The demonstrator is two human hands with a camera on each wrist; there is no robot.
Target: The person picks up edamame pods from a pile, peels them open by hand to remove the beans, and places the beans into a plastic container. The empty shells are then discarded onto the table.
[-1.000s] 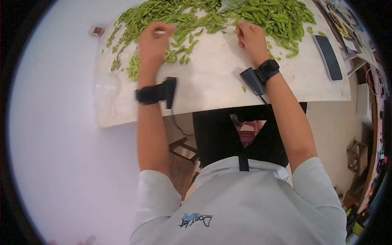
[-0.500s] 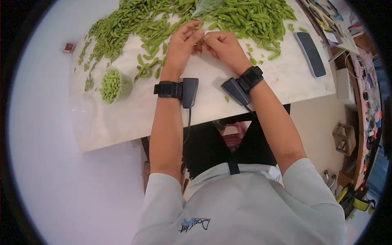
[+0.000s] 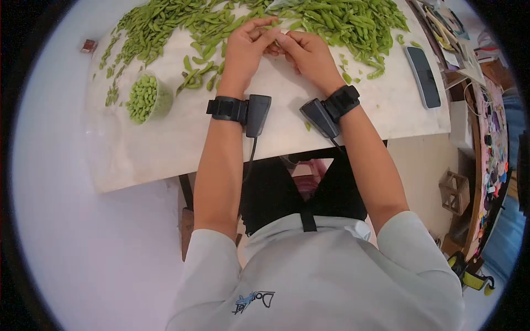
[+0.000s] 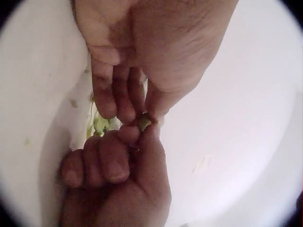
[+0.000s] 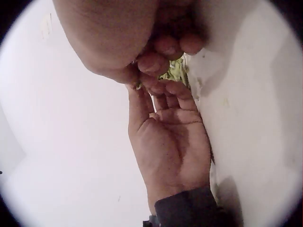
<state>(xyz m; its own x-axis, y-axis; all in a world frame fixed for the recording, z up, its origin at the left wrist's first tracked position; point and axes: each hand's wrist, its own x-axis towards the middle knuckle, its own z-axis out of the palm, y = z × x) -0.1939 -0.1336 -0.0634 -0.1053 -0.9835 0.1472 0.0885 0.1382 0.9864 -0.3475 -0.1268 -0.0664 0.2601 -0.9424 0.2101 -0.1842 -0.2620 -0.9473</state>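
Apparently for steadiness, the left hand (image 3: 243,54) and right hand (image 3: 313,55) pinched one green pod (image 4: 145,123) (only a sliver showed) between them, above the table (image 3: 287,118); the cup (image 3: 164,100) of shelled beans (image 3: 142,99) stood off to their left, probably placed for easy reach.

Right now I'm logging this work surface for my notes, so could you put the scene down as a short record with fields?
Left hand: fingertips pinching a small green piece, mostly hidden
Right hand: pinching the same piece, meeting the left fingertips
Cup: see-through, left side of table, holding shelled green beans
Green pods: spread along the table's far side, with a few nearer, between cup and left hand
Phone: right side of table, screen dark
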